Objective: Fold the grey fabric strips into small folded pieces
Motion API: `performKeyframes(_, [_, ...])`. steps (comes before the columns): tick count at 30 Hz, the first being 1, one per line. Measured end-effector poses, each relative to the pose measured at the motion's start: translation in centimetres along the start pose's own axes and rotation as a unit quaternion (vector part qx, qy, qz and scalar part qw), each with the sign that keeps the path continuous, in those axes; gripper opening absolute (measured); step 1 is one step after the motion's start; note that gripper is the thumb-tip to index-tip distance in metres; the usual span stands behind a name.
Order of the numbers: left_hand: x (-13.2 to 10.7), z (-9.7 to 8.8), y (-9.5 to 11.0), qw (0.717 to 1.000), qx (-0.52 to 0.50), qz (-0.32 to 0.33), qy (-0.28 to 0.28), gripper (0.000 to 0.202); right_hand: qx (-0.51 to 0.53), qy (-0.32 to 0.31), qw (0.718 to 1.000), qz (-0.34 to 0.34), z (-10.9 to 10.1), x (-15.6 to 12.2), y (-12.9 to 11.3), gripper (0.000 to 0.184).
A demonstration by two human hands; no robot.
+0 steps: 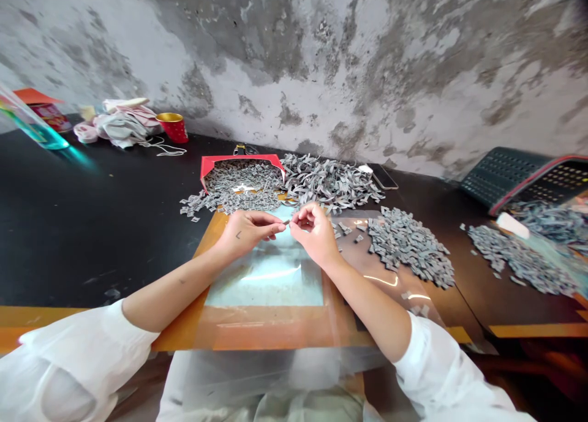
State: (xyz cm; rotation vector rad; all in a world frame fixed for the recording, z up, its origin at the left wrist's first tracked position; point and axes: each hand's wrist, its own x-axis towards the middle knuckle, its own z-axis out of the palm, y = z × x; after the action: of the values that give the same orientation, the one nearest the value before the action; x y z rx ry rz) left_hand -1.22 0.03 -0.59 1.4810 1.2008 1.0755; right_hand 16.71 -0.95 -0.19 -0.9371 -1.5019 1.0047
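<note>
Pinches small piece (287,222) between fingertips of left hand (248,231) and right hand (316,231), above pale sheet (266,287); likely two-handed for fine control | has red box (243,158) opening towards hands, grey pile (408,244) beside right forearm; seemingly for easy reach | shows no readable brand or label; only angular mark (238,235) on left hand

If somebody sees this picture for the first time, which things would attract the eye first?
Probably the red box at the far middle of the table, holding gray pieces, before the blotchy wall. Next, the left hand and right hand, which meet at a tiny piece above the pale blue sheet; a heap of gray pieces lies to their right.
</note>
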Motion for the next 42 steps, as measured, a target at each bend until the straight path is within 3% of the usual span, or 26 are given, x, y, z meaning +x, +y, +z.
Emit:
performKeyframes(5, [-0.2,-0.1,0.6,0.999,-0.006,-0.033,-0.005,0.031,-0.008,-0.006,1.0,-0.008,-0.1,0.0,0.0,0.019])
performKeyframes(11, [-0.1,0.0,0.1,0.999,0.011,-0.025,-0.04,0.035,0.012,-0.049,0.999,0.006,-0.1,0.0,-0.1,0.02])
performKeyframes(15, [0.4,-1.0,0.1,0.989,0.129,0.042,-0.055,0.039,-0.11,-0.018,0.994,-0.022,-1.1,0.3,-0.1,0.011])
performKeyframes(17, [0.8,-2.3,0.2,0.958,0.26,0.117,-0.019,0.035,-0.264,-0.009,0.963,-0.049,-2.0,0.5,0.0,0.015])
performKeyframes(20, [1.6,-4.5,-0.2,0.883,0.424,0.198,0.027,0.032,-0.47,-0.001,0.88,-0.068,-3.1,0.8,0.6,0.033])
performKeyframes(22, [2.1,-5.7,-0.4,0.853,0.475,0.21,0.049,0.033,-0.515,-0.021,0.852,-0.089,-3.3,1.1,1.2,0.039])
performKeyframes(25, [2.6,-6.9,-0.4,0.83,0.511,0.222,-0.004,0.032,-0.52,-0.08,0.842,-0.117,-3.2,1.4,1.9,0.042])
performKeyframes(31, [2.9,-9.8,1.0,0.839,0.46,0.245,-0.156,0.03,-0.498,-0.108,0.855,-0.1,-3.3,1.7,2.0,0.026])
performKeyframes(35, [3.0,-11.0,1.0,0.845,0.466,0.228,-0.125,0.033,-0.493,-0.1,0.858,-0.102,-3.0,1.6,1.7,0.012])
performKeyframes(37, [3.1,-10.8,0.7,0.846,0.471,0.224,-0.114,0.034,-0.497,-0.085,0.857,-0.107,-2.7,1.5,1.7,0.022])
performKeyframes(39, [3.1,-10.4,0.4,0.845,0.473,0.215,-0.125,0.034,-0.506,-0.086,0.851,-0.11,-2.5,1.4,1.7,0.027])
performKeyframes(42, [3.3,-9.9,-0.1,0.84,0.482,0.196,-0.154,0.03,-0.518,-0.11,0.841,-0.111,-2.6,1.3,1.7,0.016])
